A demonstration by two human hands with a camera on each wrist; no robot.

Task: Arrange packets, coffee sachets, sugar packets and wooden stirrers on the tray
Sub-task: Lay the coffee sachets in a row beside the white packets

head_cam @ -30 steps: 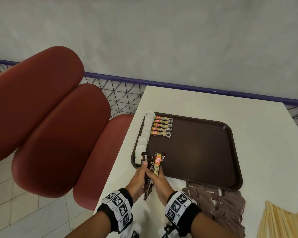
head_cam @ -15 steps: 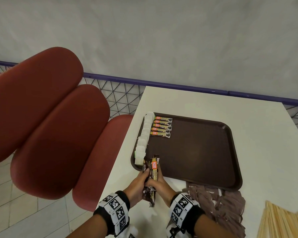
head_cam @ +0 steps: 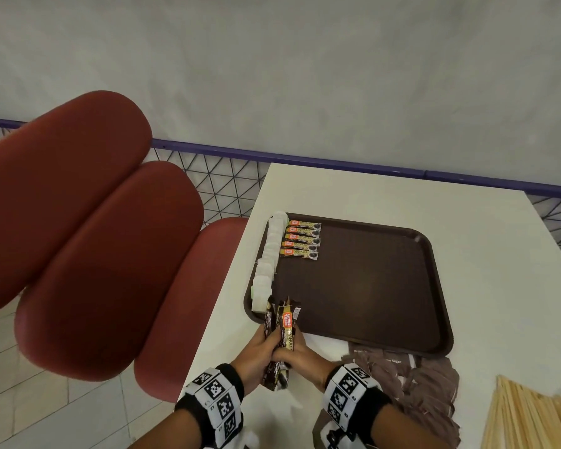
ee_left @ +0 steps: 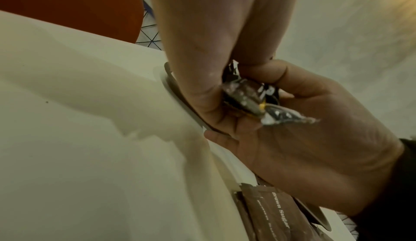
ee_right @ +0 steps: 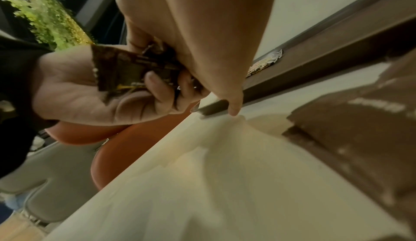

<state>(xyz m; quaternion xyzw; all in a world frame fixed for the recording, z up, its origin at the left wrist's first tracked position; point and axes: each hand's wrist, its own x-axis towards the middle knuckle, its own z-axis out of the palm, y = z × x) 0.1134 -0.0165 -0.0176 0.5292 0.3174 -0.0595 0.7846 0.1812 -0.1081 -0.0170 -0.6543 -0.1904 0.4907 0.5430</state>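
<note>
Both hands hold one bundle of coffee sachets point(head_cam: 285, 332) upright over the near left corner of the brown tray point(head_cam: 434, 286). My left hand point(head_cam: 262, 345) grips the bundle from the left and my right hand point(head_cam: 298, 346) from the right. The left wrist view shows the sachet ends point(ee_left: 247, 99) pinched between both hands; in the right wrist view they point(ee_right: 126, 70) lie across the left palm. A row of several coffee sachets point(head_cam: 302, 239) lies at the tray's far left. White packets point(head_cam: 268, 264) line its left edge.
A pile of brown sugar packets point(head_cam: 412, 384) lies on the white table point(head_cam: 386, 192) just before the tray's near edge. Wooden stirrers point(head_cam: 531, 419) lie at the near right. Red padded seats point(head_cam: 104, 254) stand left of the table, and a blue rail runs behind it.
The hands have drawn back a little toward me from the tray corner. The fanned sachets have been gathered into a tighter bundle.
</note>
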